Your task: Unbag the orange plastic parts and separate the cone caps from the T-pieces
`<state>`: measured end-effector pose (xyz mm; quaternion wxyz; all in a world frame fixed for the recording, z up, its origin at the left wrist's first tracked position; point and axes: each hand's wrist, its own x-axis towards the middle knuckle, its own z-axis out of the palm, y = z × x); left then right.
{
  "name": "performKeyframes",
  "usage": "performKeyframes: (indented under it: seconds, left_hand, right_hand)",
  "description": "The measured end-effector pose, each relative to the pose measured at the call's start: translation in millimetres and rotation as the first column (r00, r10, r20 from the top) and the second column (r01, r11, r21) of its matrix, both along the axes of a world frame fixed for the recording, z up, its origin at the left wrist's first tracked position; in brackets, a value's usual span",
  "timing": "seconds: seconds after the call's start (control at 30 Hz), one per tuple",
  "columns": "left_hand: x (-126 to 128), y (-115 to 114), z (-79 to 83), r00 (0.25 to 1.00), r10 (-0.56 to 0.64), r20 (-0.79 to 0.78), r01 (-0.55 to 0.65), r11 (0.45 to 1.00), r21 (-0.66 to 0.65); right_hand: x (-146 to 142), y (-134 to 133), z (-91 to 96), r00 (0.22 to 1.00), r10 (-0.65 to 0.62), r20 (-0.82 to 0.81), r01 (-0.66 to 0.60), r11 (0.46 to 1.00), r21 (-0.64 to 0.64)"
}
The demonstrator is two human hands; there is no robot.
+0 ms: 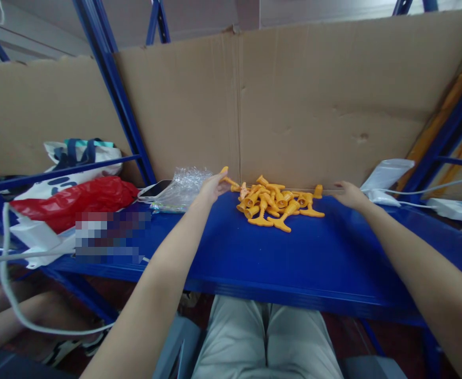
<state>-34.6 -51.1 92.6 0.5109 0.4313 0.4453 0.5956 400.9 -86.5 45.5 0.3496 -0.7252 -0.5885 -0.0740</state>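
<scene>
A heap of several small orange plastic parts (276,204) lies at the back of a blue shelf surface (294,263), against a cardboard wall. My left hand (214,188) reaches to the heap's left edge, its fingers closed on one orange part (226,176) that sticks up from them. On the other side of the heap my right hand (348,193) rests on the shelf; its fingers curl toward the parts, and nothing shows in them.
Crumpled clear plastic wrap (185,185) and a phone (156,189) lie left of the heap. Further left are a red bag (76,200) and a white tote (80,158). White bags and cables (389,179) lie at right. Blue rack posts (116,95) stand behind. Another person's legs (21,310) show at lower left.
</scene>
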Motion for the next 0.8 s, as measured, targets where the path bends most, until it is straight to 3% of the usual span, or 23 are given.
performKeyframes:
  seconds: [0.13,0.27,0.33,0.4,0.47,0.53,0.63,0.8]
  left_hand:
    - [-20,15,-3.7,0.945,0.000,-0.328,-0.039,0.993,-0.113]
    - [-29,30,-11.9,0.707,0.007,-0.707,-0.118,0.987,-0.108]
    - [-29,35,-19.1,0.666,0.051,-0.745,-0.134,0.990,-0.052]
    - [-27,38,-27.0,0.695,0.169,-0.699,-0.163,0.984,0.076]
    - [-24,39,-33.4,0.708,0.306,-0.636,-0.199,0.951,0.236]
    - [-20,37,-37.2,0.674,0.360,-0.645,-0.184,0.928,0.325]
    - [-9,29,-40.6,0.497,0.280,-0.822,-0.068,0.956,0.285]
    - [13,12,-51.0,0.066,0.015,-0.998,0.118,0.993,0.023]
  right_hand:
    - [-5,-20,-4.7,0.992,0.064,0.106,-0.056,0.995,-0.078]
    - [-7,-28,-15.5,0.981,0.112,0.157,-0.093,0.988,-0.124]
    - [-5,-29,-18.7,0.973,0.123,0.193,-0.099,0.987,-0.130]
    - [-4,-28,-20.5,0.965,0.125,0.229,-0.094,0.985,-0.143]
    - [-3,-28,-21.7,0.954,0.137,0.268,-0.097,0.983,-0.158]
    - [-3,-28,-22.6,0.945,0.145,0.292,-0.097,0.980,-0.173]
    - [-4,-27,-23.4,0.943,0.136,0.303,-0.075,0.976,-0.203]
    - [-3,-28,-23.3,0.937,0.145,0.316,-0.074,0.971,-0.226]
